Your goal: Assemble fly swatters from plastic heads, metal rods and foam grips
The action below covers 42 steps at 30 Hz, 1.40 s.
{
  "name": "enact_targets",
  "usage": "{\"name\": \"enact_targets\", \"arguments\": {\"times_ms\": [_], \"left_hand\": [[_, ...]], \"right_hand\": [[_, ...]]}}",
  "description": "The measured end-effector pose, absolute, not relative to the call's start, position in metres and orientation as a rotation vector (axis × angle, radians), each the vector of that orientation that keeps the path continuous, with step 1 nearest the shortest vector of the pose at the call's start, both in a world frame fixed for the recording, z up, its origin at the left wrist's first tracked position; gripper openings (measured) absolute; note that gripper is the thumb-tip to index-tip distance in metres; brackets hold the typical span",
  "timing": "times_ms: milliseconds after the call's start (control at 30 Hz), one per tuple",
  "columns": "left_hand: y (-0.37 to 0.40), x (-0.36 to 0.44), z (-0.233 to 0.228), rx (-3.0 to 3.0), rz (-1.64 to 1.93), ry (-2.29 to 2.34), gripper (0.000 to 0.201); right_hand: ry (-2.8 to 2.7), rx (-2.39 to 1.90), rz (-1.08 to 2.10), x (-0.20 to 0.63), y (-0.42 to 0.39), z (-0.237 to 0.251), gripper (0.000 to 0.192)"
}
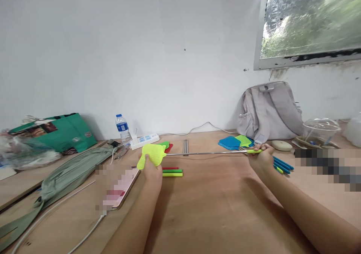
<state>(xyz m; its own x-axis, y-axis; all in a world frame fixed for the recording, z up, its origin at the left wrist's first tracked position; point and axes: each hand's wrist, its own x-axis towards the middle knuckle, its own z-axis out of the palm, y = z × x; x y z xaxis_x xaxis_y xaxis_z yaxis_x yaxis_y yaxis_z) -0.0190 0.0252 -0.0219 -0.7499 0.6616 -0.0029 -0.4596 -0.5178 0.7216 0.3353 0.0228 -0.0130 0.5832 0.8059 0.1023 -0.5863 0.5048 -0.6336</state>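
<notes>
A yellow fly swatter [153, 152] stretches level across the middle of the frame, over the worktop [208, 209]. Left of centre, the left hand [152, 170] has its grip closed on the mesh head; right of centre, the right hand [261, 158] has its grip wrapped round the handle. Red, green and yellow handles [172, 171] lie near the left hand, blue swatters [229, 143] near the right, below the grey backpack [278, 111] at upper right

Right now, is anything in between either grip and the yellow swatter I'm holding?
Nothing visible is. Your left grip is directly on the head of the yellow swatter, and your right grip is on its handle.
</notes>
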Motion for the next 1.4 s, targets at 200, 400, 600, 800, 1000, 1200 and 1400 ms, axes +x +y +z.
{"name": "enact_targets", "arguments": {"times_ms": [200,400,600,800,1000,1200,1400], "left_hand": [[0.009,0.016,-0.004,0.246,2.259,0.865,0.034],[-0.002,0.040,0.001,0.277,2.201,0.875,0.035],[-0.008,0.061,-0.007,0.458,2.123,0.850,0.038],[-0.005,0.058,-0.008,0.447,2.172,0.801,0.037],[0.009,0.029,-0.008,0.373,2.230,0.739,0.040],[0.014,0.016,-0.015,0.623,2.094,0.788,0.039],[0.007,0.023,-0.016,1.094,1.767,0.757,0.038]], "right_hand": [[-0.409,-0.561,1.040,0.270,0.007,-0.032,0.018],[-0.325,-0.604,1.252,0.220,-0.015,-0.048,0.014],[-0.256,-0.534,1.447,0.194,-0.028,-0.056,0.011],[-0.350,-0.524,1.506,0.200,-0.018,-0.049,0.011],[-1.127,-0.679,1.304,0.229,-0.001,-0.036,0.016],[-2.146,-0.863,0.847,0.258,-0.010,-0.029,0.031],[-2.444,-0.956,0.085,0.264,-0.019,-0.016,0.031]]}}
